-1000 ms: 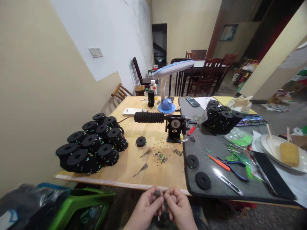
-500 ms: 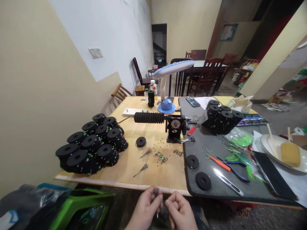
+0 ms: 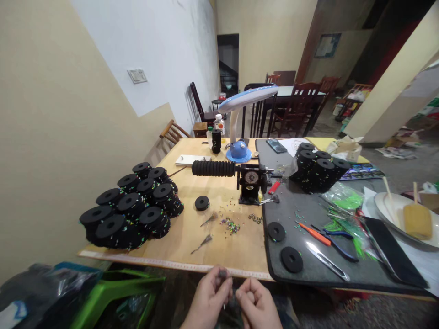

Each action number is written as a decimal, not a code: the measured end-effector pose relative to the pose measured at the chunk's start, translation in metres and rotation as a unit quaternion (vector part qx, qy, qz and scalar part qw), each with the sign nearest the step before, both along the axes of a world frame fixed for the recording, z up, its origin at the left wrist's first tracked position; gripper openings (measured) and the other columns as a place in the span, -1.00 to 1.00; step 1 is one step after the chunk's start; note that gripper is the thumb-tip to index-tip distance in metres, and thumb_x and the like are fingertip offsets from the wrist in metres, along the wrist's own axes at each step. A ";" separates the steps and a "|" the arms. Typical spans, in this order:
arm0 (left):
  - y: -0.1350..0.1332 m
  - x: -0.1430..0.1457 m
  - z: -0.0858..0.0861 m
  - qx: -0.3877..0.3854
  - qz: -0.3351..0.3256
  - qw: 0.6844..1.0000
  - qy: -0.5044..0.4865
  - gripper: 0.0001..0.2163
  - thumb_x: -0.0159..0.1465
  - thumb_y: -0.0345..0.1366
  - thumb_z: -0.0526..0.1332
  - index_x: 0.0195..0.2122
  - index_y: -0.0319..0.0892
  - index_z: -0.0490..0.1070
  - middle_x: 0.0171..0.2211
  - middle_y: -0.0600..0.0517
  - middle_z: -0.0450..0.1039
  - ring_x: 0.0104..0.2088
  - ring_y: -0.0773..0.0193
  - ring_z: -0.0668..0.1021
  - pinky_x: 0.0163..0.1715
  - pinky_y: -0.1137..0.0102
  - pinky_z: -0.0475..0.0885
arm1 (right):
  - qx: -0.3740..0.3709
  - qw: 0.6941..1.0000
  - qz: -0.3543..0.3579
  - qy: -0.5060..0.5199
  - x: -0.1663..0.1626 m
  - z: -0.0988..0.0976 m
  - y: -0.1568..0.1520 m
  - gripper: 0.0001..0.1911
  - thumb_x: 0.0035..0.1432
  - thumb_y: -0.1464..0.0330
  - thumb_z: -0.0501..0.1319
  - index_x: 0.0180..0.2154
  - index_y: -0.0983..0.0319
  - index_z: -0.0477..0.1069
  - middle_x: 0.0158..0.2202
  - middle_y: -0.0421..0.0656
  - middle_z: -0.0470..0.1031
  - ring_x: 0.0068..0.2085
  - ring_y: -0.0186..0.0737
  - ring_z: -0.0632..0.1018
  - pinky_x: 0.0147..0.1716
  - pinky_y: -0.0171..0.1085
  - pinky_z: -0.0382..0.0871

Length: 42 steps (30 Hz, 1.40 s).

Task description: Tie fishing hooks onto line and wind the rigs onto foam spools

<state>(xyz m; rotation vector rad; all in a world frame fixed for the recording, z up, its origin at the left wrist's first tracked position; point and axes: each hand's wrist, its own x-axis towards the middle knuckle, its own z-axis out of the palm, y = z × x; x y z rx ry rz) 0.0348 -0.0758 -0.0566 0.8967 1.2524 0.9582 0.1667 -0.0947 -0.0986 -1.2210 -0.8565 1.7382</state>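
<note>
Only the head view here. Your hands sit low at the bottom edge, just in front of the table [image 3: 178, 237], almost touching each other. Your left hand [image 3: 207, 299] is closed in a pinch on a small dark bit [image 3: 222, 274] held up at the fingertips, right by the table's near edge. Your right hand [image 3: 256, 305] is curled shut too, thumb against fingers. Whether it's got anything in there, can't tell, too small and dark.

On the table, a big pile of black discs [image 3: 126, 210] sits at the left, and 1 loose disc [image 3: 202, 203] lies near the middle. The winder [image 3: 251, 182] stands behind it at the seam with the grey mat [image 3: 308, 214], with the blue lamp [image 3: 238, 119] further back. Some coloured beads [image 3: 229, 224] are scattered in front of the winder. On the mat you've got 2 flat discs, pliers [image 3: 329, 237] beside them, and a second pile of discs at the back. A plate [image 3: 387, 208] sits at the far right. A green stool [image 3: 116, 292] is down at your left.
</note>
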 end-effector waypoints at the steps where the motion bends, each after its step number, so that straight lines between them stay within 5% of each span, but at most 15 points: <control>1: 0.000 0.000 0.000 0.001 0.000 1.000 0.000 -0.52 -0.03 0.16 0.35 -0.48 -0.19 0.30 -0.59 0.18 0.28 -0.60 0.43 0.31 -0.59 0.52 0.22 | -0.001 1.000 -0.001 0.003 0.000 0.000 0.000 -0.40 -0.15 -0.21 0.28 -0.53 0.16 0.18 -0.83 -0.50 0.06 -0.81 -0.53 0.06 -0.81 -0.50 -0.12; 19: -0.005 -0.007 -0.007 0.103 -0.070 0.988 0.096 -0.77 0.25 -0.12 0.21 -0.41 -0.18 0.32 -0.51 0.11 0.30 -0.49 0.33 0.37 -0.47 0.48 0.30 | -0.002 1.000 -0.029 -0.005 -0.002 -0.006 0.000 -0.43 -0.09 -0.17 0.28 -0.51 0.17 0.21 -0.84 -0.48 0.11 -0.81 -0.53 0.06 -0.81 -0.50 -0.15; 27: -0.006 -0.008 -0.011 0.121 -0.129 0.975 0.135 -0.78 0.31 -0.17 0.11 -0.41 -0.18 0.29 -0.52 0.10 0.29 -0.48 0.31 0.37 -0.44 0.47 0.29 | 0.007 0.999 0.022 -0.030 0.003 -0.003 0.005 -0.38 -0.05 -0.24 0.18 -0.40 0.19 0.26 -0.84 -0.46 0.19 -0.82 -0.52 0.06 -0.83 -0.52 -0.12; 33: -0.006 -0.007 -0.010 0.112 -0.138 0.976 0.124 -0.81 0.30 -0.21 0.12 -0.40 -0.19 0.30 -0.53 0.11 0.29 -0.49 0.33 0.36 -0.46 0.49 0.28 | 0.000 1.000 -0.005 -0.030 0.001 0.007 0.007 -0.34 -0.15 -0.30 0.18 -0.46 0.18 0.23 -0.87 -0.48 0.13 -0.84 -0.54 0.02 -0.85 -0.52 -0.17; 42: -0.008 -0.005 -0.013 0.101 -0.111 0.983 0.104 -0.80 0.26 -0.18 0.19 -0.42 -0.20 0.36 -0.53 0.08 0.36 -0.48 0.31 0.41 -0.45 0.48 0.32 | -0.011 0.999 -0.030 0.001 -0.004 -0.005 0.007 -0.37 -0.16 -0.27 0.23 -0.50 0.17 0.21 -0.89 -0.50 0.07 -0.86 -0.55 -0.02 -0.87 -0.52 -0.22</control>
